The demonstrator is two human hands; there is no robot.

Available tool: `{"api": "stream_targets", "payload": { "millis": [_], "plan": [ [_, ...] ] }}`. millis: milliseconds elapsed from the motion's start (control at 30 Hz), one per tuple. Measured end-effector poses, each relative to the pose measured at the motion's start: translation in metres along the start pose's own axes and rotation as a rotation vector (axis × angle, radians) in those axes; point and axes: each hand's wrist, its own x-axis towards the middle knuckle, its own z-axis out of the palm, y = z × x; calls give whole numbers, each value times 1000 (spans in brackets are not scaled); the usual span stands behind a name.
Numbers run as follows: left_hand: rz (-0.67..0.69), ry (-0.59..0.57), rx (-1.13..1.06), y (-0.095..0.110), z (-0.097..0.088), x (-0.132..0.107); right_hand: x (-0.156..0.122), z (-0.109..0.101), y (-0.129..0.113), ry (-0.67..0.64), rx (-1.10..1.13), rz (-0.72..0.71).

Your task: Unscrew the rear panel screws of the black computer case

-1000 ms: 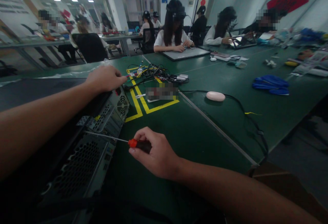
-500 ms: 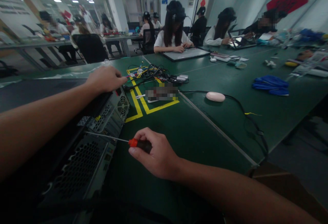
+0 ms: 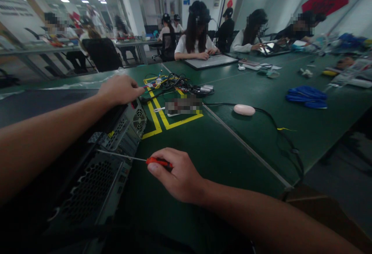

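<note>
A computer case point(image 3: 128, 138) lies on the left of the table, its vented metal back turned toward the right. My left hand point(image 3: 120, 88) bears on its far top edge, fingers curled down and gripping there; some fingertips are hidden. In my right hand point(image 3: 176, 172) is a screwdriver point(image 3: 151, 161) with a red and black handle, the thumb and fingers closed around it. Its long thin shaft points left, and the tip meets the back of the case near the upper edge, above the honeycomb vent. Whether a screw sits under the tip is too small to tell.
Beyond the case lies a tangle of cables point(image 3: 177, 81) by yellow tape point(image 3: 183, 121) on the green table. A blurred-out object point(image 3: 183, 106), a pale pink oval case point(image 3: 244, 110), a black cable point(image 3: 279, 130) and blue cloth point(image 3: 306, 96) lie rightward. Several people work behind.
The screwdriver handle has turned in my right hand, showing more red, and the fingers have shifted slightly downward around it. The tip and my left hand stay where they were.
</note>
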Motion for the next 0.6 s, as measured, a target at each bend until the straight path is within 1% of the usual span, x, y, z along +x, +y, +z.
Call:
{"api": "stream_targets", "payload": {
  "millis": [100, 233, 367, 600],
  "plan": [
    [-6, -6, -8, 3, -3, -3, 0, 2, 0, 1, 32, 40],
    [2, -44, 62, 10, -9, -11, 0, 2, 0, 10, 25, 84],
    [10, -66, 92, 15, -13, -14, 0, 1, -1, -2, 20, 80],
    [-1, -83, 119, 19, -15, -15, 1, 1, -2, 7, 56, 66]
  ]
}}
